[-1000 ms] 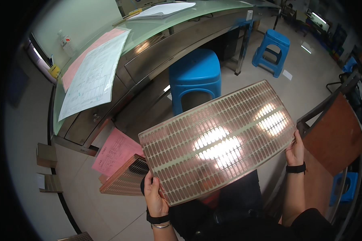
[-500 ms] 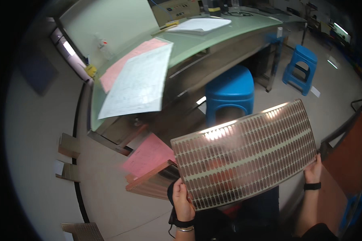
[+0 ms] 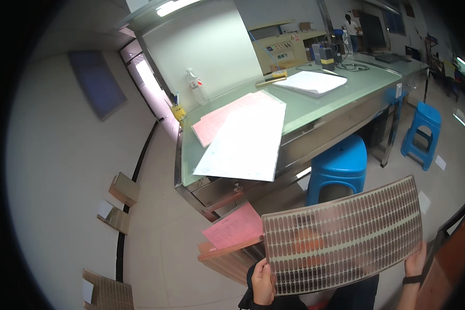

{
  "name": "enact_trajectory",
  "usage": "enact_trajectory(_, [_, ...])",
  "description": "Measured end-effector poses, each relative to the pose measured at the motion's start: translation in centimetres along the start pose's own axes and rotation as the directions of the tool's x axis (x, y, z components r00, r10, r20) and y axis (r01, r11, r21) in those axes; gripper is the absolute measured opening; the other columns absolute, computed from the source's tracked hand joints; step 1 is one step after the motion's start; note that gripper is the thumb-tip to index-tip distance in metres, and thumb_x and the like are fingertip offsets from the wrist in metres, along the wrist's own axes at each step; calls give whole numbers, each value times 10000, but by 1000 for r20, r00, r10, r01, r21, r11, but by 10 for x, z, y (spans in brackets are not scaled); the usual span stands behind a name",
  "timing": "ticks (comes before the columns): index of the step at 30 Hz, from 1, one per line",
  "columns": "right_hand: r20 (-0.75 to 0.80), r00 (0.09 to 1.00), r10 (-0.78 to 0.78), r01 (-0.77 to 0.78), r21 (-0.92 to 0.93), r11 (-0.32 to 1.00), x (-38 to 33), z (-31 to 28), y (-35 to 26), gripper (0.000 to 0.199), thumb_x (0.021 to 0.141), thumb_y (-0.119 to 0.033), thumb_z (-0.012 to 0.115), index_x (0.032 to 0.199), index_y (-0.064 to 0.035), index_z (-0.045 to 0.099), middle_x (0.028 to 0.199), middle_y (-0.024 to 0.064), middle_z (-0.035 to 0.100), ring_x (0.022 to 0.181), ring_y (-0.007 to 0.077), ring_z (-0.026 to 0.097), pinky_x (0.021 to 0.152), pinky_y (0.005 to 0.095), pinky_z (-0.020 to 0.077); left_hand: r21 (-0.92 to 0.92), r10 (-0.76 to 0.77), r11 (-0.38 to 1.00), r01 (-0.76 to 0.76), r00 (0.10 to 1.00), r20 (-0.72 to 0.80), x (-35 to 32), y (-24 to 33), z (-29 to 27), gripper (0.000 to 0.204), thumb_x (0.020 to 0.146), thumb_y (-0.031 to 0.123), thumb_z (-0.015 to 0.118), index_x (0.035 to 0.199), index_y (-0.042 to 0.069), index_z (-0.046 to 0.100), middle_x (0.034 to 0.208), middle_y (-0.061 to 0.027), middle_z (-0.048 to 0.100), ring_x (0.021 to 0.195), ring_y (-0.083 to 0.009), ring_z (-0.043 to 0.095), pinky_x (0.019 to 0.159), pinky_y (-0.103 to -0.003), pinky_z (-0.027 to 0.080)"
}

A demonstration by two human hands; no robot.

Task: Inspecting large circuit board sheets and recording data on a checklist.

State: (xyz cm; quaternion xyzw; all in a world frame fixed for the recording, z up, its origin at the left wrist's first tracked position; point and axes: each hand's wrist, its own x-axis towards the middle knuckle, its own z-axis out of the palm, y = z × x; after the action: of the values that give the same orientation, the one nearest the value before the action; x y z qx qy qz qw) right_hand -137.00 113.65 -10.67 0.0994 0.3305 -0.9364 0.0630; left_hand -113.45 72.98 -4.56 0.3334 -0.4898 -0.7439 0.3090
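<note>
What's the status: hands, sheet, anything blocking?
Left hand and right hand each grip an edge of the perforated sheet. Sheet held up, unobstructed. Blue stool behind.

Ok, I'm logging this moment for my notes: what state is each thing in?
Perforated sheet: held up off the floor, slightly bowed.
Left hand: gripping the sheet's lower left edge.
Right hand: gripping its lower right corner.
Water bottle: upright, capped.
Blue stool: standing, unoccupied.
</note>
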Motion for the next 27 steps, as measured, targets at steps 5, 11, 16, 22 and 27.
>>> enact_trajectory(5, [114,985,133,-83,-363,928,11,2,-22,348,948,-311,448,1200,-83,520,1146,42,588,1027,144,559,815,285,469,-129,-89,988,86,996,-19,2,-1,-40,240,945,115,438,1151,1,488,988,-76,592,873,-144,587,773,-284,492])
enact_trajectory(11, [391,907,-157,386,-622,681,9,193,10,471,940,-369,463,1286,-51,433,1082,89,581,932,153,571,763,267,468,-53,-59,997,55,996,-61,-12,1,-43,252,941,206,506,1133,47,541,855,21,601,678,-27,522,566,-150,417])
enact_trajectory(16, [696,541,471,-29,-545,838,-10,369,127,526,958,-376,423,1336,-15,363,1182,167,554,1024,219,582,848,312,497,-76,5,997,-14,994,-111,-12,-33,-65,267,947,210,493,1152,44,536,880,24,593,654,-38,503,555,-147,406])
enact_trajectory(22, [698,525,487,-138,-494,858,0,452,212,408,915,-253,551,1167,64,503,1100,136,592,952,182,591,830,310,483,23,76,997,-75,996,-42,-14,-42,-71,261,955,196,469,1149,33,531,977,-5,585,802,-71,526,697,-199,440])
enact_trajectory(27, [651,518,555,-17,-641,767,-10,362,176,376,887,-144,578,1151,111,493,1105,136,586,957,154,579,835,283,471,98,81,992,-73,994,-74,-8,-54,-87,303,943,194,473,1193,27,511,1031,-47,578,901,-123,544,776,-250,451])
